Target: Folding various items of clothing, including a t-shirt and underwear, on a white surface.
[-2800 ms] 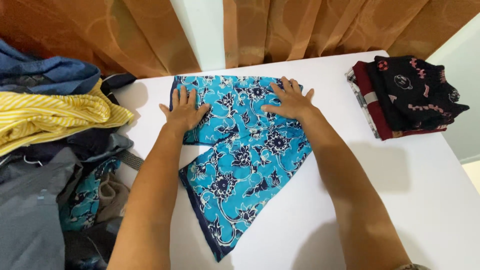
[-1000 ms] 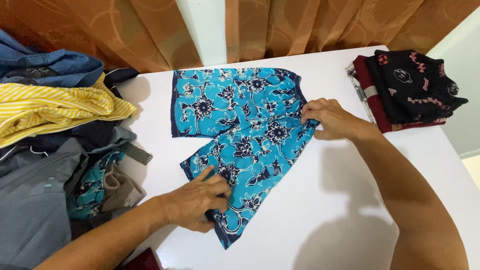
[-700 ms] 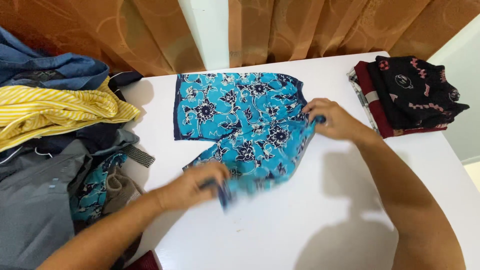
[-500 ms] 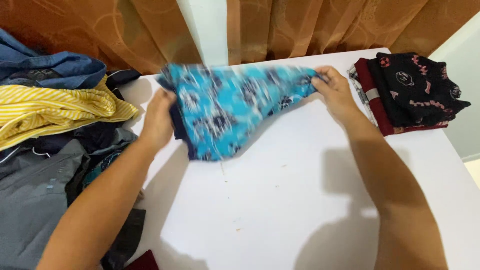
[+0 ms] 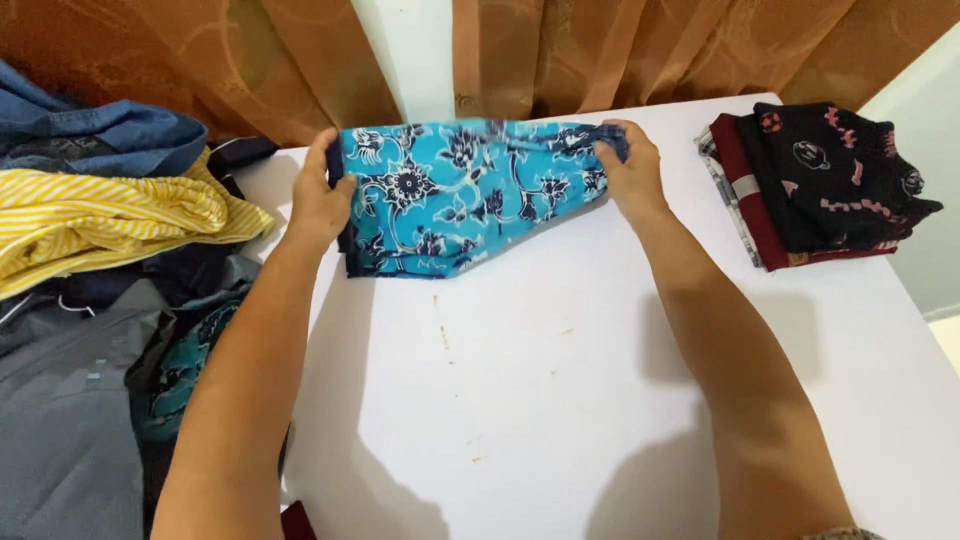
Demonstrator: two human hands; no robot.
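Note:
Blue shorts with a dark floral print [image 5: 460, 195] lie folded in half at the far side of the white table [image 5: 560, 400]. My left hand [image 5: 320, 195] grips the left edge of the folded shorts. My right hand [image 5: 628, 165] pinches the right end of them, at the dark waistband. Both arms reach across the table from the near side.
A folded stack of dark and red patterned clothes [image 5: 815, 180] sits at the table's right end. A heap of unfolded clothes, with a yellow striped piece [image 5: 110, 220] and blue denim [image 5: 90, 135], fills the left. Orange curtains [image 5: 600, 50] hang behind.
The shorts lay spread out with one leg toward me. My left hand took the near leg, my right held the waistband, and both swept it up and over onto the far leg.

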